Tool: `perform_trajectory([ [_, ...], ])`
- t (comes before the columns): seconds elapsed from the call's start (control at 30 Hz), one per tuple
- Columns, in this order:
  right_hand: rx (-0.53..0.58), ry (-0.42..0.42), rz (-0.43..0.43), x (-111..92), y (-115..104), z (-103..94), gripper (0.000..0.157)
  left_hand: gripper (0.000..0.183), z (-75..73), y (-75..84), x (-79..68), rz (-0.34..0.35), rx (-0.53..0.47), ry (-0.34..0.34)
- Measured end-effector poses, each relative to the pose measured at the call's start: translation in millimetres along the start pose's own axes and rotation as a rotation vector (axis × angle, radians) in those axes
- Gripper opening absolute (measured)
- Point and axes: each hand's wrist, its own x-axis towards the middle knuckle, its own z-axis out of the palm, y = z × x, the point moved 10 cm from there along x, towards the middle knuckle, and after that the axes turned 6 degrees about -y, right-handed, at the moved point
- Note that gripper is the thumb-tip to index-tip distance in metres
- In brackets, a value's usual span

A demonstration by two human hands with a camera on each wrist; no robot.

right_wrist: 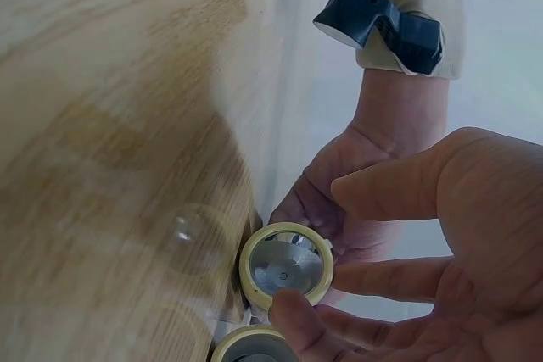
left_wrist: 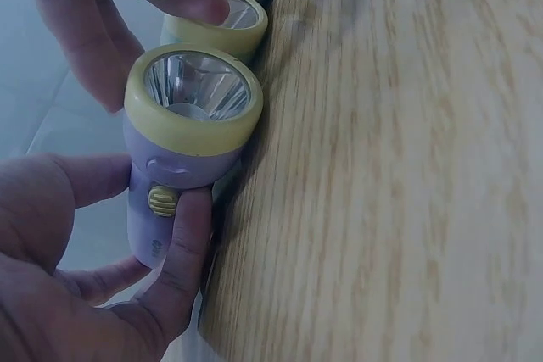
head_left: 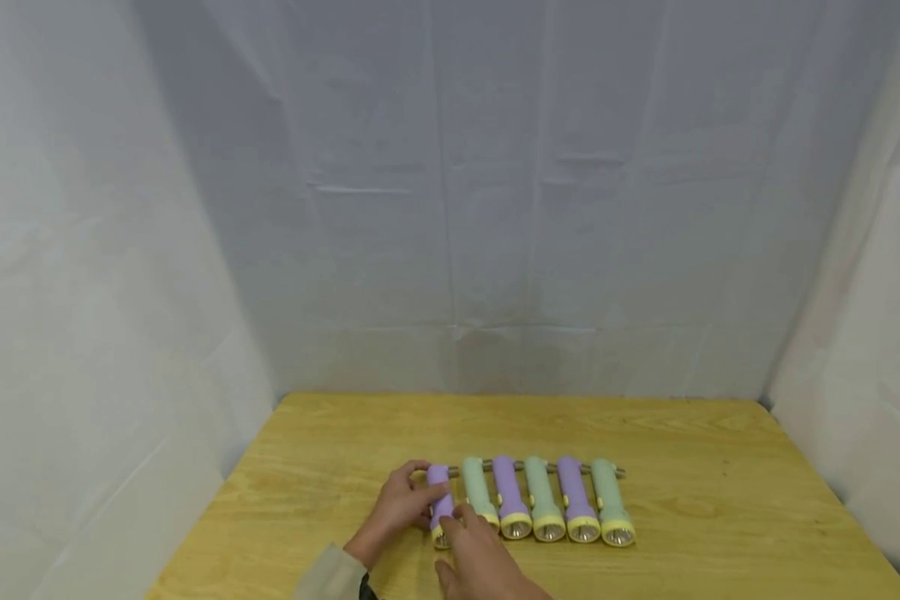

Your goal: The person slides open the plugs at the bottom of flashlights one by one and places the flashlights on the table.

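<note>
A purple flashlight (head_left: 438,476) with a yellow head ring lies at the left end of a row, its lens toward me. My left hand (head_left: 397,507) holds its body between thumb and fingers; the left wrist view shows the yellow switch (left_wrist: 163,201) between them. My right hand (head_left: 486,560) is at the lens end, fingers stretched out and thumb apart. In the right wrist view its fingertips lie at the rim of the yellow ring (right_wrist: 246,273). Beside the held one is a green flashlight (head_left: 475,482), its head partly hidden by the right hand.
Further right in the row lie purple (head_left: 505,479) and green flashlights (head_left: 605,483), alternating, lenses facing me. Thin strips show between their tail ends. They lie on a wooden table (head_left: 345,433), with pale sheeting (head_left: 495,208) behind and at both sides.
</note>
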Motion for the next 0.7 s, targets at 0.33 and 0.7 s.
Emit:
perform_trajectory([
  [0.33, -0.066, 0.016, 0.038, 0.2, 2.7, -4.2, 0.054, 0.061, 3.8, -2.6, 5.9, 0.003, -0.016, -0.001],
  [0.7, -0.063, -0.014, 0.013, 1.2, 4.3, -6.5, 0.054, 0.061, 7.1, -0.2, 7.8, -0.005, -0.002, -0.029],
])
